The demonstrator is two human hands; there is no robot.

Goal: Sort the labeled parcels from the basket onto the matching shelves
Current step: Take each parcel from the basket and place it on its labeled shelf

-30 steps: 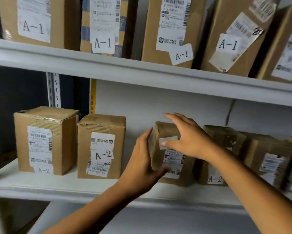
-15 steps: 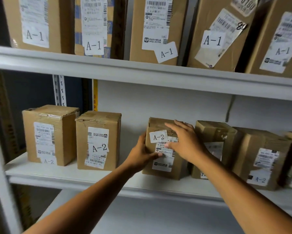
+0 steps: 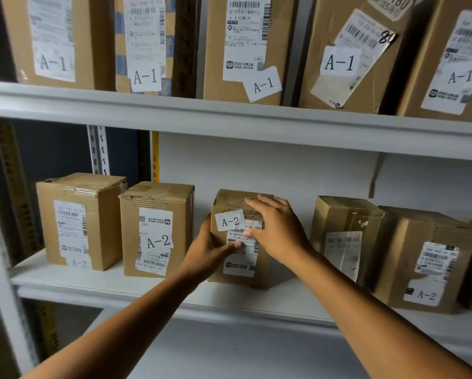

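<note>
A small brown cardboard parcel point(image 3: 240, 272) with a white A-2 label stands upright on the middle shelf point(image 3: 152, 285). My left hand point(image 3: 210, 250) grips its left edge, thumb across the front label. My right hand point(image 3: 277, 228) is curled over its top right corner, fingers on the top and front. Other A-2 parcels stand on the same shelf: two to the left point(image 3: 79, 220) point(image 3: 155, 228) and two to the right point(image 3: 346, 236) point(image 3: 426, 258). The basket is out of view.
The upper shelf point(image 3: 229, 121) carries several tall A-1 parcels point(image 3: 245, 47). A grey perforated upright point(image 3: 98, 149) and a white wall stand behind. A gap lies on each side of the held parcel. The lower shelf level shows below.
Both hands have closed onto the A-2 parcel and shifted it left, away from the parcel on its right. The view has moved closer and slightly lower.
</note>
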